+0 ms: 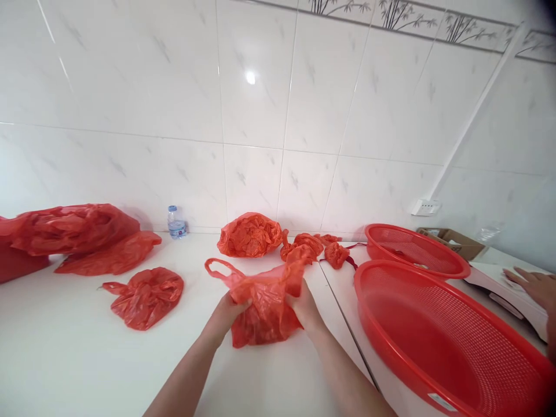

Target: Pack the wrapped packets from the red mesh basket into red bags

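Red plastic bag [266, 318] is right in the middle of the white worktop [65, 359], near side, one loop handle sticking up and out to the left. There's a darker lump showing through the thin plastic low down, but I can't make out what it is.

Both hands are on it, partly curled rather than wide open. The left hand [228, 318] grips the left side with its thumb across the front; the right hand [304, 307] does much the same on the right, thumb also on the front, other fingers mostly tucked out of sight.

Just left of that there's a knotted red bag [150, 298], rounded like it's got something in it, contents hidden. Behind the held one, near the wall, sits a puffy crumpled bag [249, 234], with some small bunched-up red bags [302, 249] beside it. Far left is a big heap of red plastic [78, 229], and between that and the puffy one stands a small clear bottle [176, 225] with a blue cap, part full.

Over on the right: a large red mesh basket [417, 341], bare inside as far as I can see, and a second basket [408, 243] behind it with a small dark patch low inside, too unclear to name. Past those, a cardboard box [463, 246] holding bits I can't identify, plus someone else's hand [532, 284] spread flat over a white device [506, 292].
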A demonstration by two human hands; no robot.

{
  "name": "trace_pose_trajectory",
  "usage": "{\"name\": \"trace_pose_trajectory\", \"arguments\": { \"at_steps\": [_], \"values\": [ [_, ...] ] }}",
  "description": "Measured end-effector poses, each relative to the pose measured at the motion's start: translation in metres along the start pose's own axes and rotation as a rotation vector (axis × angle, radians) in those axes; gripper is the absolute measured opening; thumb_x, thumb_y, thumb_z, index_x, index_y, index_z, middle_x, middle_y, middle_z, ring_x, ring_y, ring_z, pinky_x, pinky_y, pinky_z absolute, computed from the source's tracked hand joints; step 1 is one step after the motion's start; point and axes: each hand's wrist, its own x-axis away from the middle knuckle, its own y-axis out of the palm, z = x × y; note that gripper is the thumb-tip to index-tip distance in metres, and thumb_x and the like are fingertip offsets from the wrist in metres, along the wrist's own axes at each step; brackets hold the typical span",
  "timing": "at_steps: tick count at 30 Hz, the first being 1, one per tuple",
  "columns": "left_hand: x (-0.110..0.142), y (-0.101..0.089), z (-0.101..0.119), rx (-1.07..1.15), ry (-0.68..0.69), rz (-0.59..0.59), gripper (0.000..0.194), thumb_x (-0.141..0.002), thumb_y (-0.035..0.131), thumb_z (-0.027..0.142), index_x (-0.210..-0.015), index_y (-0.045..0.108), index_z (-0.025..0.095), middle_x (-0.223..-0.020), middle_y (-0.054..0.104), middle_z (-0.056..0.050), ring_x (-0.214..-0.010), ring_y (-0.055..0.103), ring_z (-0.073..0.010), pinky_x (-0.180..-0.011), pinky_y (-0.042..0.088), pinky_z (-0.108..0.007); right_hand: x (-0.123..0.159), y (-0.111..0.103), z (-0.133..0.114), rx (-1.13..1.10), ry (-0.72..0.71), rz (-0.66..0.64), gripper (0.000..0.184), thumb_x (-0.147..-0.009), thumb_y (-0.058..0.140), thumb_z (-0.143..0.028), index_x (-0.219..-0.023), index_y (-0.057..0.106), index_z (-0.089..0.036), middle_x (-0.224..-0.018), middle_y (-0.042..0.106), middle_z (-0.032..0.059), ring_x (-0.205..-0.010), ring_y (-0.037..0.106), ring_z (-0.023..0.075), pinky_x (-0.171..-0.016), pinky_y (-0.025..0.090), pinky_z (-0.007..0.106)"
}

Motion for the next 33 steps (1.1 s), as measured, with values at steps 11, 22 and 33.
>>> {"name": "trace_pose_trajectory", "arguments": {
  "at_steps": [11,22,33],
  "values": [
    [-0.036,0.000,-0.012,0.360,0.108,0.111,0.034,-0.065,0.077,0.024,-0.094,0.062,0.017,-0.088,0.072,-0.005,-0.078,0.069,-0.0215,-0.074,0.054,-0.033,-0.030,-0.038,0.016,-0.348,0.083,0.127,0.027,-0.063,0.074,-0.025,-0.088,0.066,-0.021,-0.087,0.071,0.0015,-0.082,0.065,0.0193,-0.074,0.049,0.030],
    [-0.038,0.000,-0.042,0.515,-0.140,-0.205,0.053,-0.068,0.069,0.057,-0.100,0.066,0.015,-0.102,0.071,-0.013,-0.108,0.061,-0.0335,-0.095,0.047,-0.042,-0.019,-0.009,0.019,-0.115,0.102,-0.070,0.053,-0.059,0.081,-0.040,-0.103,0.062,-0.019,-0.102,0.069,0.0090,-0.090,0.065,0.0259,-0.078,0.050,0.037],
    [-0.040,-0.001,-0.039,0.472,-0.115,0.069,0.021,-0.067,0.072,0.018,-0.086,0.065,0.015,-0.082,0.072,-0.006,-0.087,0.069,-0.0257,-0.082,0.055,-0.036,-0.030,-0.033,0.026,-0.547,0.320,0.126,0.021,-0.068,0.073,-0.033,-0.082,0.069,-0.018,-0.091,0.072,0.0062,-0.088,0.067,0.0242,-0.078,0.052,0.037]
  ]
}}
